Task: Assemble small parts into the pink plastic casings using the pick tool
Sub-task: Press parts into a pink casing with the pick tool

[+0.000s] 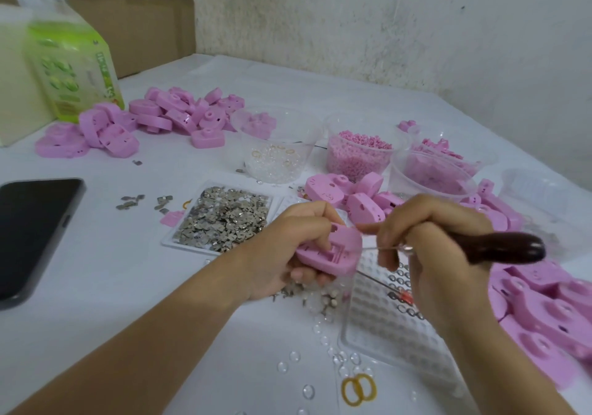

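Above the bench [128,286], beside the tray [167,242], a pink casing [336,254] is gripped by the left hand [282,254], the pick tool [493,248] by the right hand [445,238].

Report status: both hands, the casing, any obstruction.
Left hand grips pink casing. Right hand grips pick tool, shaft aimed at casing. Nothing seen blocking; tip contact unclear.
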